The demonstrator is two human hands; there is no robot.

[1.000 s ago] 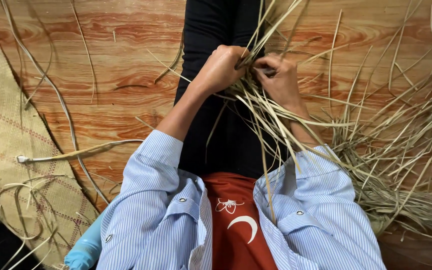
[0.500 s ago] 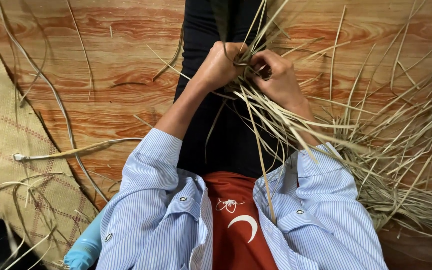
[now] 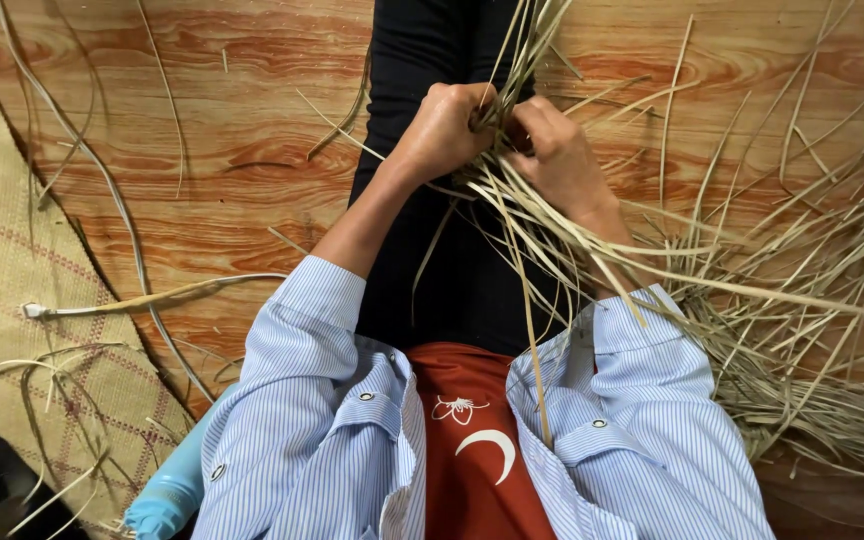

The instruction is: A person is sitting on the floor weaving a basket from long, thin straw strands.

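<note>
Dry straw-coloured reed strips, flat and narrow, are bunched between your two hands over your black-trousered legs. Head view, the only one: your left hand is fisted tight on the bunch at about 12 o'clock of frame centre, and your right hand is pinched onto the same strips just beside it, at 1 o'clock, knuckles nearly touching. Both are closed on the reeds.

Handling, as a judgement: the strips look very light, springy along their length and thin enough to kink or split if bent sharply. The surface looks smooth, so they likely slide against each other. Grip near the crossing point where your hands are now, not out at the loose tips.

A loose pile of reeds fans out from 2 to 4 o'clock, tangled and fibrous. The floor has an orange woodgrain pattern and looks glossy. A woven mat lies at 9 o'clock, coarse plaited texture with faint reddish lines. A pale stray stalk lies across the floor and mat edge. A light blue bottle sits at 7 o'clock, partly under your striped sleeve.
</note>
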